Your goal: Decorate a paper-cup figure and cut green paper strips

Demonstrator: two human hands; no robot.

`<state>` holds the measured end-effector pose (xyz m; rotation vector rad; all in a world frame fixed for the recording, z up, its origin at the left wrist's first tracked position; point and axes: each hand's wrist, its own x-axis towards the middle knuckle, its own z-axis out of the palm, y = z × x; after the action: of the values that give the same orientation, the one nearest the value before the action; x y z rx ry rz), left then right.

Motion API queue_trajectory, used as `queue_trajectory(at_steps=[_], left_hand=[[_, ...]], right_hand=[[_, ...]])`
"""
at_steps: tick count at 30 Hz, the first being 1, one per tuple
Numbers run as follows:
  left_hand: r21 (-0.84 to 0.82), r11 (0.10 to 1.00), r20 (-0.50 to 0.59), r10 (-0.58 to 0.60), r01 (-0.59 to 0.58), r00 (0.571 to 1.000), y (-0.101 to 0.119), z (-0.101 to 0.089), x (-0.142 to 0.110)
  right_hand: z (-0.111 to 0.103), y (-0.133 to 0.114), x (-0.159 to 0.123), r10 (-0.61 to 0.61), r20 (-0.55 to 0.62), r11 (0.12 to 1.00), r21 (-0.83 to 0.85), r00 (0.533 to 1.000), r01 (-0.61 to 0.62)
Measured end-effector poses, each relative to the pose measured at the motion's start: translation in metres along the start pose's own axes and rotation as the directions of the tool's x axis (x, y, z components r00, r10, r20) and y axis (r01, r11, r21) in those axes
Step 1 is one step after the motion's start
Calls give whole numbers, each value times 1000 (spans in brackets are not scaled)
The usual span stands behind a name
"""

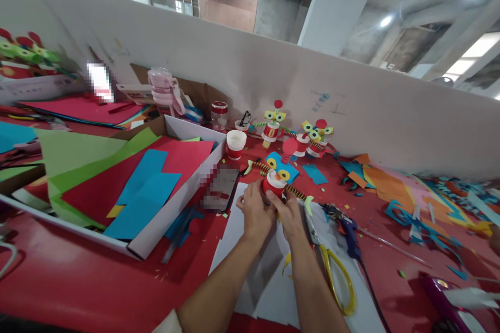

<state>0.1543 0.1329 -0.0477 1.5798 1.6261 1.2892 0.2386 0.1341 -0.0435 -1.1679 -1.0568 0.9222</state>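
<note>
Between my hands is a paper-cup robot figure (274,182) with a red and white cup body, a blue head with yellow eyes, and coiled paper arms ending in pale green claws. My left hand (255,212) grips the cup from the left, fingers curled round it. On the other side my right hand (288,213) holds the same cup, thumb near its rim. White paper sheets (261,270) lie beneath. Yellow-handled scissors (326,260) rest just right of my right hand, and a blue glue gun (349,234) lies beyond them.
At left stands a white box (175,213) of coloured paper. A phone (222,190) and stacked paper cups (236,143) are near it. Finished cup figures (271,127) stand by the low wall (242,52). Paper scraps (414,203) cover the right side; a purple device (449,302) sits front right.
</note>
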Motion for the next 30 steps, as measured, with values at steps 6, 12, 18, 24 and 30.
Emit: queue_trajectory(at_steps=[6,12,18,24,30], left_hand=[[7,1000,7,13,-13,1000,0,0,0],[1,1000,10,21,-21,1000,0,-2,0],[-6,1000,-1,22,-22,1000,-3,-1,0],[-12,1000,-5,26,-26,1000,-3,-3,1],[51,998,-6,25,-24,1000,-1,-2,0]], right_hand=[[3,-5,-2,25,40,1000,1,999,-26],[1,0,-1,-28,-13,999,-26,1000,27],[-2,6,1,3,37,1000,-28,999,-2],[-1,4,0,14,48,1000,-1,999,-14],[3,0,-2,23,19,1000,12,1000,-23]])
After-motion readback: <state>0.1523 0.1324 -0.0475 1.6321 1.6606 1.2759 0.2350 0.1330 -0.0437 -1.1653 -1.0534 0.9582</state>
